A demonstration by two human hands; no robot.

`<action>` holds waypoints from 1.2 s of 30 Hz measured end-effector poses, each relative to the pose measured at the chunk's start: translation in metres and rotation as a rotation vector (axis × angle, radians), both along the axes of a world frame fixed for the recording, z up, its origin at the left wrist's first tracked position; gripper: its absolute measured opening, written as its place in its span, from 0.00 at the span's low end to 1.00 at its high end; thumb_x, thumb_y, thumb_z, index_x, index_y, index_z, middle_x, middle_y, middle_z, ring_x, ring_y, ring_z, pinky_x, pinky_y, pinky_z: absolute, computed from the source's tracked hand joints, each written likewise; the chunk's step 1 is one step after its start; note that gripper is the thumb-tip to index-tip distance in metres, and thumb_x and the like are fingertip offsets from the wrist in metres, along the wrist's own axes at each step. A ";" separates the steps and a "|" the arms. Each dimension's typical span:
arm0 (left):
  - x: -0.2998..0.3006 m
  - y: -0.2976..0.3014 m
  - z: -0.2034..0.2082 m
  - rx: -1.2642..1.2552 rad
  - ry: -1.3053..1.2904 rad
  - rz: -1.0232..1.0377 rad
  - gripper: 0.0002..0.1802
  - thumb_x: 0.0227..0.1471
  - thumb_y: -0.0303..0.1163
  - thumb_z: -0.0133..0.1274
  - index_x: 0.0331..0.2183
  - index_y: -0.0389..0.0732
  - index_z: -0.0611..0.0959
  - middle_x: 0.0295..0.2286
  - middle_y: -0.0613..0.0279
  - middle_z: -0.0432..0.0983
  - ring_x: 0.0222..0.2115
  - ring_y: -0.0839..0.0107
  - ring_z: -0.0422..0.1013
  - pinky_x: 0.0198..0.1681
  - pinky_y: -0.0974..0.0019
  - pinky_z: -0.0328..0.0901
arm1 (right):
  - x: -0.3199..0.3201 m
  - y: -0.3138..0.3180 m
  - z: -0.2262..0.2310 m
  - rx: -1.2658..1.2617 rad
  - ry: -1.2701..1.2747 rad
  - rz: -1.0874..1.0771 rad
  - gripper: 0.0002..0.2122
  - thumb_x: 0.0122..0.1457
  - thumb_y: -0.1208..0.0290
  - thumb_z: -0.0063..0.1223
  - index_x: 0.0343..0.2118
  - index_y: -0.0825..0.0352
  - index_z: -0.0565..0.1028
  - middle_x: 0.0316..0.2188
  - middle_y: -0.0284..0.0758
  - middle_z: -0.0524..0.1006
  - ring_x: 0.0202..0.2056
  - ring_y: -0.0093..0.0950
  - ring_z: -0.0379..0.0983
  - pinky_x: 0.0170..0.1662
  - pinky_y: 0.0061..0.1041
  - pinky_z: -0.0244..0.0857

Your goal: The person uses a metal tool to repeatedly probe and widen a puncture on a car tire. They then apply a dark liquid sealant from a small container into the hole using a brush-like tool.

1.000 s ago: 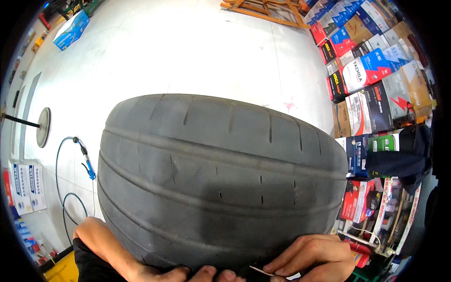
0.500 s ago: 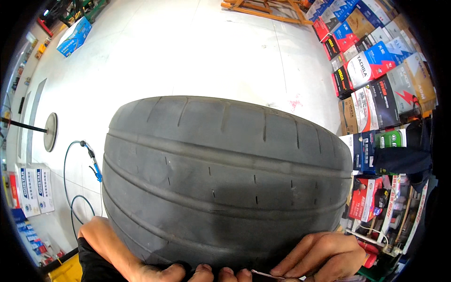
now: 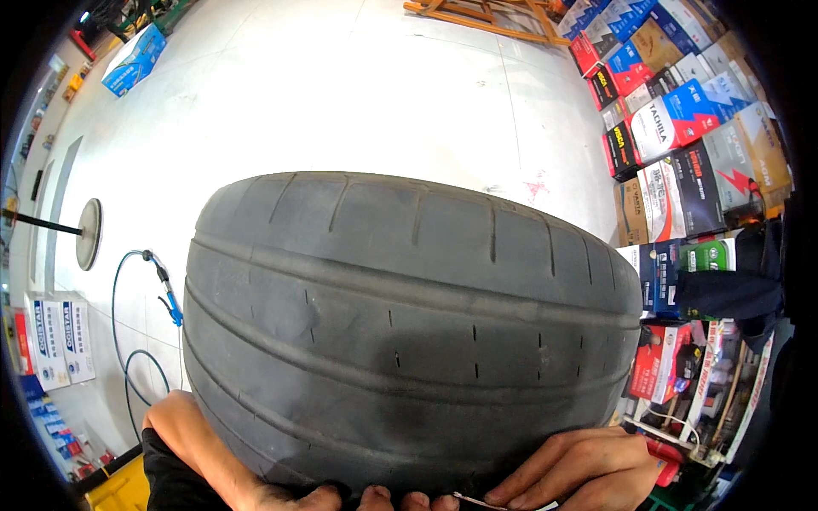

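A large worn black tire (image 3: 358, 298) stands right in front of me, its wide tread with long grooves and short slits facing up. My left hand (image 3: 341, 497) curls its fingers at the tire's near lower edge; part of it is cut off by the picture's bottom. On the right, my right hand (image 3: 588, 468) lies against the near right part of the tread, fingers bent and close together. Between the hands, at the right hand's fingertips, shows the edge of a thin pale strip (image 3: 479, 501). Most of that strip is hidden, so its kind stays unclear.
Stacked boxes (image 3: 673, 119) line the right side, above a cluttered shelf rack (image 3: 724, 400). A blue-handled air hose (image 3: 173, 307) lies left of the tire. Farther left are a round disc on a rod (image 3: 89, 234) and white boxes (image 3: 64, 341). A wooden frame (image 3: 486, 17) stands far back.
The tread's slits have shifted a little to the right and toward me, so the tire has turned slightly. Both hands stay at nearly the same places.
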State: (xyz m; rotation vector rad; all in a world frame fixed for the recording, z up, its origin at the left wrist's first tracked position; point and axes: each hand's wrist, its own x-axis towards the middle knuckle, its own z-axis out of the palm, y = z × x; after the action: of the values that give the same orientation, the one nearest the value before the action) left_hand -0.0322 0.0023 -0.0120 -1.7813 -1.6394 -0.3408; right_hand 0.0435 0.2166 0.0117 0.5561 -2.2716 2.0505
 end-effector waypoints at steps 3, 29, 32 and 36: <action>-0.001 -0.001 0.000 0.025 -0.017 -0.024 0.15 0.45 0.39 0.44 0.33 0.46 0.81 0.29 0.67 0.73 0.31 0.71 0.66 0.36 0.64 0.57 | -0.002 -0.002 0.002 0.022 -0.029 0.014 0.12 0.39 0.86 0.60 0.17 0.67 0.65 0.21 0.38 0.69 0.21 0.32 0.73 0.22 0.23 0.69; 0.029 -0.058 -0.008 0.373 -1.991 -0.512 0.07 0.42 0.22 0.56 0.23 0.30 0.75 0.29 0.42 0.73 0.27 0.54 0.72 0.26 0.61 0.68 | 0.012 -0.003 -0.010 -0.624 -0.050 -0.448 0.11 0.54 0.70 0.51 0.33 0.63 0.60 0.19 0.32 0.59 0.15 0.23 0.57 0.11 0.17 0.61; 0.020 -0.060 -0.010 0.244 -1.964 -0.573 0.06 0.42 0.18 0.56 0.23 0.31 0.74 0.28 0.39 0.74 0.28 0.50 0.75 0.27 0.60 0.71 | 0.009 0.006 -0.018 -0.630 0.033 -0.364 0.10 0.62 0.62 0.37 0.35 0.65 0.60 0.17 0.32 0.61 0.13 0.21 0.56 0.10 0.16 0.59; 0.021 -0.051 -0.025 0.328 -1.837 -0.443 0.06 0.42 0.19 0.56 0.25 0.32 0.75 0.25 0.44 0.75 0.25 0.56 0.76 0.24 0.65 0.71 | 0.032 0.014 -0.017 -0.565 0.095 -0.475 0.14 0.62 0.63 0.36 0.42 0.68 0.57 0.25 0.38 0.63 0.16 0.23 0.62 0.13 0.18 0.63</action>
State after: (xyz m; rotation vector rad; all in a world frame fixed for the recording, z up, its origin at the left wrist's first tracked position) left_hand -0.0112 -0.0486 -0.0371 -1.3386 -1.7808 -2.8278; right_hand 0.0752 0.2310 -0.0055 0.0629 -1.4674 2.1873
